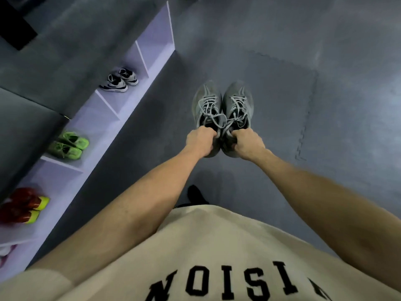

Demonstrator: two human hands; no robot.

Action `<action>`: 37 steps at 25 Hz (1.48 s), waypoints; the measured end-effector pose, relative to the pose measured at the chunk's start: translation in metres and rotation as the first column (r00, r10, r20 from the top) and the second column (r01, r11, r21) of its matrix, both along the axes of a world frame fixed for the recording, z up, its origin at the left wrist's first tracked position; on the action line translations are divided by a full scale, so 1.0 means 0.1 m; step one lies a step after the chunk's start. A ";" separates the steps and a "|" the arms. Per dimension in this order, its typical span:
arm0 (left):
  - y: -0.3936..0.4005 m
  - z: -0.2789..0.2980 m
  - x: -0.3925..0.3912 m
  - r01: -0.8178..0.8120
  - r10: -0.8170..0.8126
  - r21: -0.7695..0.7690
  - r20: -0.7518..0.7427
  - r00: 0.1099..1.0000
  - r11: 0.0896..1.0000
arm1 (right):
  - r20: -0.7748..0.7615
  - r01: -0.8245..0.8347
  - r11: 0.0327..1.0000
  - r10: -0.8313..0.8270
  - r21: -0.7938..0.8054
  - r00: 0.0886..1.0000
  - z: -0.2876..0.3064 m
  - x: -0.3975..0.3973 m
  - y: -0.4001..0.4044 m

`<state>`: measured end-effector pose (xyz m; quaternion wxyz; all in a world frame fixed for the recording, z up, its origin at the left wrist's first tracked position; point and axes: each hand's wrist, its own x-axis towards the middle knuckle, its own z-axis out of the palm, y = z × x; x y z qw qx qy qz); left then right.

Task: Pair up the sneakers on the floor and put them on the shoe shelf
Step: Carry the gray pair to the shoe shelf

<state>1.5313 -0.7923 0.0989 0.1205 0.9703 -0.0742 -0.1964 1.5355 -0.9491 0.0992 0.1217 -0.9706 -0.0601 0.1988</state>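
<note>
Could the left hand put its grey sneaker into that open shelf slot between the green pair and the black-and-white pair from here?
Probably yes. The left hand already grips its grey sneaker, and the open slot lies to that side with bare floor between. It looks beyond the arm's present stretch, though, so a step or lean seems needed.

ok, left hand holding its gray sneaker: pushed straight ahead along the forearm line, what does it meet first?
Probably nothing but floor mat: the left hand points up-frame past the gray sneakers. The shelf sits off to the left. Depth unclear.

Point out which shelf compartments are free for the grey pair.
Free: the compartment between the green sneakers and the black-and-white sneakers, and the two beyond the latter. Taken: those two and the red sneakers' compartment. Both hands hold the grey sneakers.
</note>
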 end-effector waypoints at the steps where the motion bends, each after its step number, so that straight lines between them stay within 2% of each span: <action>1: 0.08 0.04 0.23 -0.019 0.019 0.013 0.000 1.000 1.000 | -0.005 -0.016 1.000 0.016 0.000 1.000 0.01 0.28 0.08; 7: 0.66 0.06 1.40 -0.235 0.235 0.016 -0.016 0.972 0.972 | -0.029 -0.205 0.979 0.205 0.008 0.978 0.06 1.74 0.70; 11: 0.97 -0.01 1.84 -0.444 0.445 0.021 -0.010 0.896 0.896 | -0.021 -0.412 0.910 0.413 0.042 0.910 -0.01 2.53 1.12; 16: 1.23 0.08 2.04 -0.756 0.756 0.018 -0.026 0.654 0.654 | -0.033 -0.713 0.695 0.718 0.090 0.695 0.13 3.16 1.73; 22: 1.51 0.13 1.71 -0.924 0.926 0.066 -0.014 0.377 0.377 | -0.007 -0.907 0.397 0.917 0.142 0.400 0.26 3.11 2.39; 24: 1.64 0.09 1.55 -0.948 0.951 0.068 -0.018 0.310 0.311 | -0.017 -0.935 0.328 0.944 0.135 0.328 0.23 3.00 2.61; 30: 2.20 -0.09 1.28 -0.973 0.971 0.028 -0.077 0.227 0.229 | -0.055 -0.950 0.297 0.955 0.098 0.292 0.05 2.75 3.25; 35: 2.81 -0.55 1.26 -0.964 0.959 -0.003 -0.103 0.266 0.267 | -0.064 -0.939 0.332 0.943 0.090 0.327 -0.43 2.73 3.86; 37: 3.07 -0.92 1.32 -0.963 0.955 -0.017 -0.125 0.268 0.268 | -0.079 -0.935 0.347 0.937 0.076 0.341 -0.78 2.77 4.11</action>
